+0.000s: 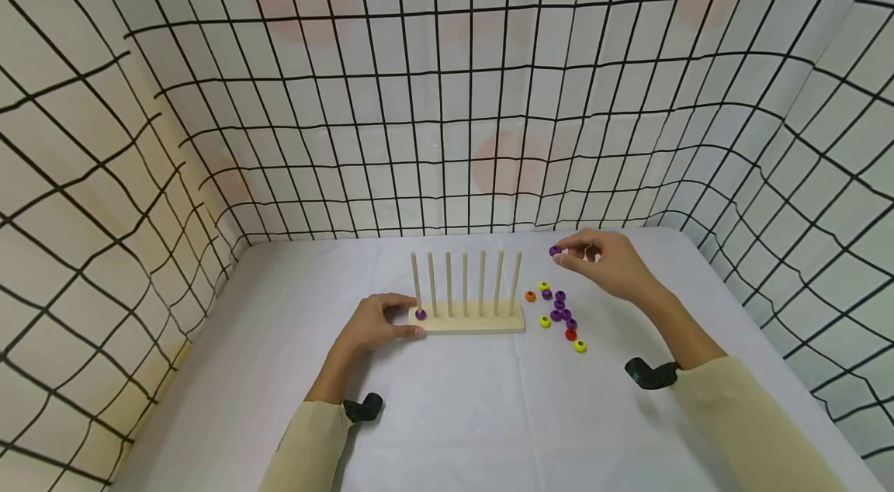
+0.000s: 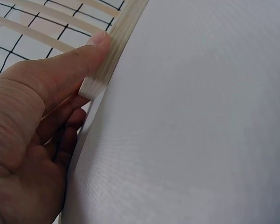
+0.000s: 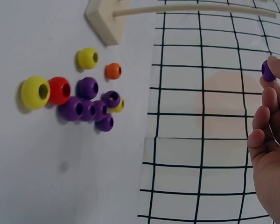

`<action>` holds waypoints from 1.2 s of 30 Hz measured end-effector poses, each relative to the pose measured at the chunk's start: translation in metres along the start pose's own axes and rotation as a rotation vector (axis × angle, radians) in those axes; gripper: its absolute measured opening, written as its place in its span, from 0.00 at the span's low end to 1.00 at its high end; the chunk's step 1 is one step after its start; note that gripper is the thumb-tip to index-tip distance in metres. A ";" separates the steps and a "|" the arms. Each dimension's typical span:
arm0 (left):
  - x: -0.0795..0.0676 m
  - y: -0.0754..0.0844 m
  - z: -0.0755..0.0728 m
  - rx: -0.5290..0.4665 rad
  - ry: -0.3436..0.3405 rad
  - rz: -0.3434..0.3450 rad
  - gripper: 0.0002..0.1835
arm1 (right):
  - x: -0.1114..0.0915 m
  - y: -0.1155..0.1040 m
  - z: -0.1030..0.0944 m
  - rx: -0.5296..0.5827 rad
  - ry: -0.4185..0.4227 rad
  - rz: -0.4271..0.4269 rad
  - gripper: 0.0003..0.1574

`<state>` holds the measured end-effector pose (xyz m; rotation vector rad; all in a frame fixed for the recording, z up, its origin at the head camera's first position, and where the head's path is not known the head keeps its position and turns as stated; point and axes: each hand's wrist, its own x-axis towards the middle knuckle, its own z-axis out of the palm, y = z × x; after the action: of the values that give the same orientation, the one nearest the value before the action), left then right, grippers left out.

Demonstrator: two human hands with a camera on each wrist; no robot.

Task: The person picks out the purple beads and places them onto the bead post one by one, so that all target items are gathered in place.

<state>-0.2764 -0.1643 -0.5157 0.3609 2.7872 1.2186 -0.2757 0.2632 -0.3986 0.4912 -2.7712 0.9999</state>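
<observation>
A pale wooden base (image 1: pixel 468 326) with a row of several upright pegs stands on the table. One purple bead (image 1: pixel 421 314) sits at the foot of the leftmost peg. My left hand (image 1: pixel 372 323) grips the left end of the base, thumb along the near side and fingers behind; the left wrist view shows the thumb pressing the wood (image 2: pixel 116 51). Raised above the table to the right of the pegs, my right hand (image 1: pixel 606 263) pinches a purple bead (image 3: pixel 268 71) between thumb and fingertip. The bead is apart from every peg.
Loose beads lie right of the base: several purple ones (image 1: pixel 559 305), a red bead (image 1: pixel 570 334), an orange bead (image 1: pixel 530 296) and yellow beads (image 1: pixel 580 346). A white cloth (image 1: pixel 447 414) covers the table. Black grid netting (image 1: pixel 436 122) surrounds the back and sides.
</observation>
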 end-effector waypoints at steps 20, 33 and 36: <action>0.000 0.000 0.001 -0.016 -0.005 -0.001 0.32 | 0.022 -0.042 0.007 0.072 0.014 -0.076 0.18; 0.002 0.001 0.000 -0.012 -0.012 0.006 0.31 | 0.038 -0.070 0.016 0.131 -0.017 -0.112 0.18; 0.002 -0.001 0.001 -0.008 -0.011 -0.001 0.31 | 0.040 -0.076 0.018 0.151 -0.026 -0.124 0.17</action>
<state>-0.2785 -0.1638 -0.5169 0.3653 2.7717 1.2235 -0.2873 0.1864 -0.3577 0.6920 -2.6618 1.1864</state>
